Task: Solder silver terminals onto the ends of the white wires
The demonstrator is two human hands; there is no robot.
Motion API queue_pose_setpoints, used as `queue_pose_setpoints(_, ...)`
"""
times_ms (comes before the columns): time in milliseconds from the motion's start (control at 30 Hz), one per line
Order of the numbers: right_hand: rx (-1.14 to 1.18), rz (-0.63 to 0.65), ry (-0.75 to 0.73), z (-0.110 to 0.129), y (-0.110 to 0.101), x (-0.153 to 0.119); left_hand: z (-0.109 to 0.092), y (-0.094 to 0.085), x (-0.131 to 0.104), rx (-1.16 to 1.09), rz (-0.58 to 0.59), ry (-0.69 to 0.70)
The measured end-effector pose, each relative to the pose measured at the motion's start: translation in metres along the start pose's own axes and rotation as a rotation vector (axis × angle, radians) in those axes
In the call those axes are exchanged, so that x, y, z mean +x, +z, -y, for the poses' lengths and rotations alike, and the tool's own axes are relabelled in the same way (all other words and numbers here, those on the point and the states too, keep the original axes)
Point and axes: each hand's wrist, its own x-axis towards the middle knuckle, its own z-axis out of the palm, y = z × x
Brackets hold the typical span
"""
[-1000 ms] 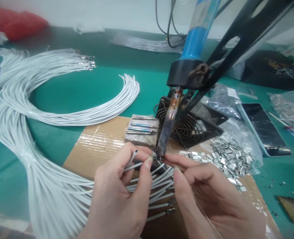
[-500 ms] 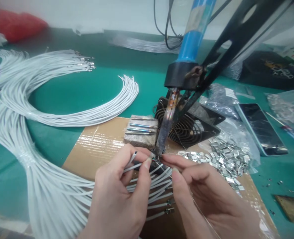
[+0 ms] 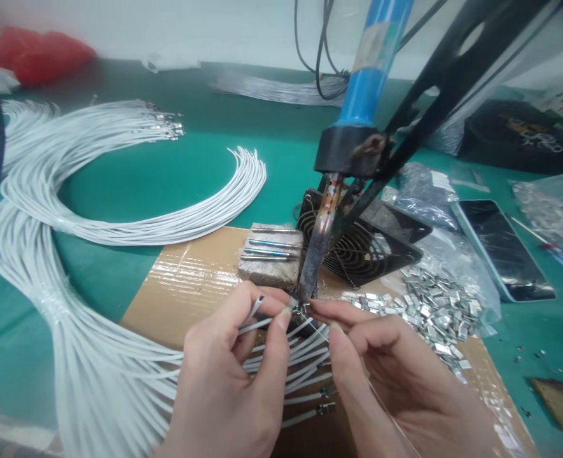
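Observation:
My left hand (image 3: 236, 369) is closed in a pinch on a white cable (image 3: 254, 326), its end held under the tip of the soldering iron (image 3: 364, 86). Another dark-tipped white cable end (image 3: 256, 306) sticks up between its fingers. Thumb and fingers of my right hand (image 3: 400, 369) grip a thin solder wire (image 3: 383, 407) that trails down across the palm. The right fingertips nearly meet the small metal connector (image 3: 304, 310) at the iron's tip; exact contact there is too small to make out. Beneath both hands lie several white cables (image 3: 305, 366), some with metal plugs.
A brick-like block (image 3: 269, 270) with metal rods and a black fan (image 3: 357, 245) stand behind the tip. Loose metal shells (image 3: 441, 302) lie at right, near a phone (image 3: 505, 248). White cable bundles (image 3: 161, 229) cover the left. Cardboard (image 3: 176, 280) lies underneath.
The whole view has shifted slightly downward in the picture. Both hands keep the same grips at the iron's tip, with barely any visible movement.

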Motion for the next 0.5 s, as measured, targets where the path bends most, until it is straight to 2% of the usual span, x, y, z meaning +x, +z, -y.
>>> queue_pose_setpoints(133, 0.027, 0.017, 0.069, 0.0012, -0.0003, 0.0007, 0.0006, -0.0016, 0.0010, -0.002, 0.044, 0.001)
queue_pose_setpoints(367, -0.009, 0.020, 0.097, 0.0017, -0.0005, 0.0006, -0.0007, -0.0012, -0.0007, 0.010, -0.006, -0.004)
queue_pose_setpoints(500, 0.006, 0.010, 0.131, 0.0036, 0.0002, 0.0004, -0.0001, -0.0036, 0.0017, 0.055, 0.042, 0.019)
